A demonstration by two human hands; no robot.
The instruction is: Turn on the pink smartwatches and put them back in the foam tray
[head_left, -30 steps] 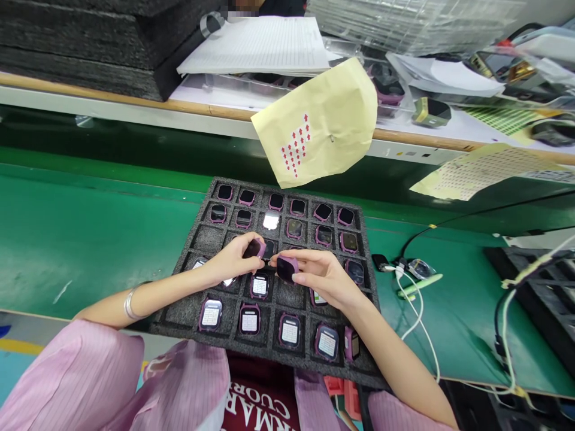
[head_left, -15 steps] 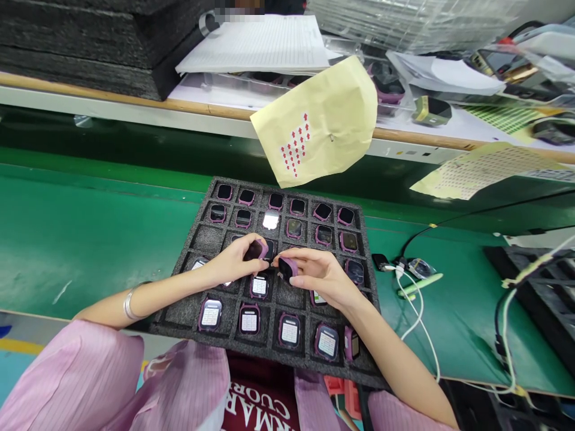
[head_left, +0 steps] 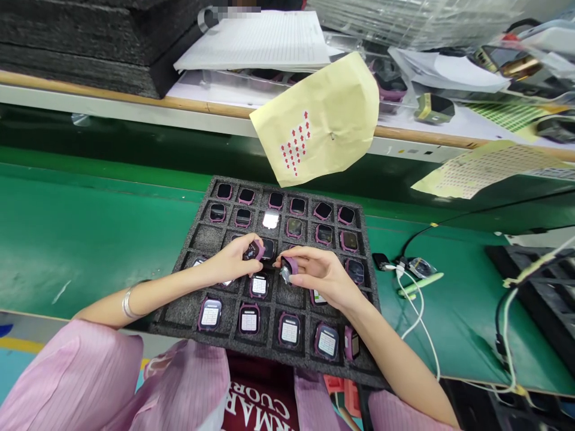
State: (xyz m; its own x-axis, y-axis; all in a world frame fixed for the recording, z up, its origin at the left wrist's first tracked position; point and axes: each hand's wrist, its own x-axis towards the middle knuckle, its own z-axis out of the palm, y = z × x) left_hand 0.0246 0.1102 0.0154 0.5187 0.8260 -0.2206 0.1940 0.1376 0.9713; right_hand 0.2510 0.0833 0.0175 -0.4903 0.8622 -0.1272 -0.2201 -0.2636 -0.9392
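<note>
Each hand grips a purple-framed smartwatch without a strap, above the middle of a black foam tray (head_left: 207, 238). Between thumb and fingers of my left hand (head_left: 236, 257) is one smartwatch (head_left: 253, 250), tilted, its dark screen showing a small lit mark. My right hand (head_left: 317, 272) pinches the other smartwatch (head_left: 288, 269), turned on edge with a bright glint on its face. Around them, purple smartwatches lie in the tray's square compartments. Those near me, such as a smartwatch (head_left: 290, 329) in the front row, show white lit screens; most at the back are dark. My hands hide some middle compartments.
Behind the tray, a yellow sheet with red arrows (head_left: 323, 123) hangs from a shelf edge (head_left: 215, 111). Black foam blocks (head_left: 90, 48) and papers (head_left: 256, 45) sit on the shelf. White cables (head_left: 420, 311) and a green pen-like tool (head_left: 422, 284) lie on the green bench at right.
The left watch's screen has gone from dark to showing a small lit mark. The right watch's face now has a bright glint. Both hands stay nearly in place.
</note>
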